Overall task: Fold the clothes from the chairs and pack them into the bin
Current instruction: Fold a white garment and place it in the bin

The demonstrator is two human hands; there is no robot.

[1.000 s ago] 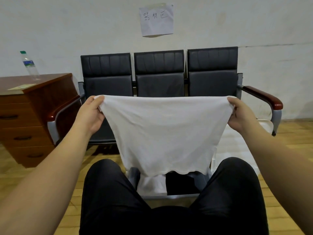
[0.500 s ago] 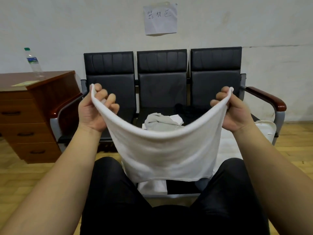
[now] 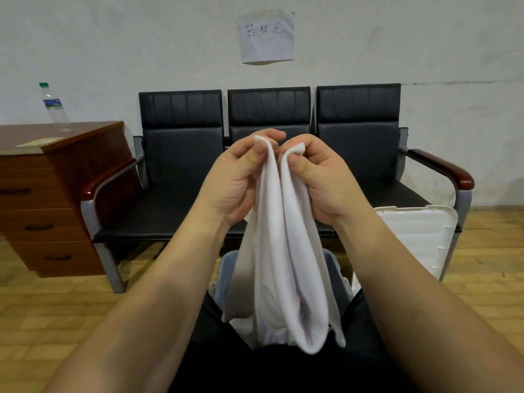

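Nearest the camera, over the person's dark-trousered lap, hangs the white garment (image 3: 283, 265), doubled into a long drooping loop whose lower fold sags just above the knees. It looks light, soft and limp, a thin knit that will not hold any shape of its own and would likely slump or slide open if let go, so it is best held by its top corners or edge, with the fold then pinched at the middle to keep the layers aligned. That is where it is held: the left hand (image 3: 241, 180) pinches one upper corner between thumb and curled fingers, and the right hand (image 3: 314, 177) grips the other corner the same way, the two hands almost touching at chest height. Half a second ago those hands were well apart with the cloth slung between them in a shallow curve; a second ago it was stretched flat and wide. Now the corners are brought together and the cloth is folded in half lengthwise. Behind the hanging fold, on the floor between the knees, the grey-blue bin (image 3: 226, 268) shows only its rim, with its white lid (image 3: 416, 236) leaning against the chairs. Farther back stands the row of black chairs (image 3: 181, 154); whatever lay on the middle seat is now hidden by the hands.
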